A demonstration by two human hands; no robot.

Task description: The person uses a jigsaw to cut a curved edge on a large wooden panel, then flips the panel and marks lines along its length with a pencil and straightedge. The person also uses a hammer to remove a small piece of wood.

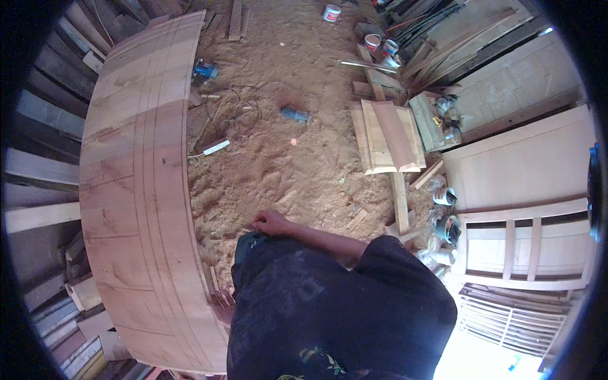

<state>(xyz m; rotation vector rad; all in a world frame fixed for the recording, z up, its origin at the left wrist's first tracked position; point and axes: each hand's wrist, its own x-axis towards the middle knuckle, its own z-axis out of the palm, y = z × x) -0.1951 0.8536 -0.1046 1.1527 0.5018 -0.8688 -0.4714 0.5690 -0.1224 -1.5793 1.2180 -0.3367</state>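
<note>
A large wooden door panel (120,196) with grooved lines stretches along my left side. My left hand (221,307) rests at its near right edge, fingers stretched out and apart; my dark shirt hides part of it. My right forearm reaches across the front of my body. At its end, my right hand (269,221) is closed with the fingers curled, above the sawdust-covered ground (278,183). What its fingers hold, if anything, is too small to make out.
A blue power tool (295,114) lies on the sawdust, and another blue tool (206,71) sits by the panel's far edge. Nearby are a white power strip (216,147) and cables. On the right stand stacked boards (373,136), buckets (445,196) and a leaning door frame (525,278).
</note>
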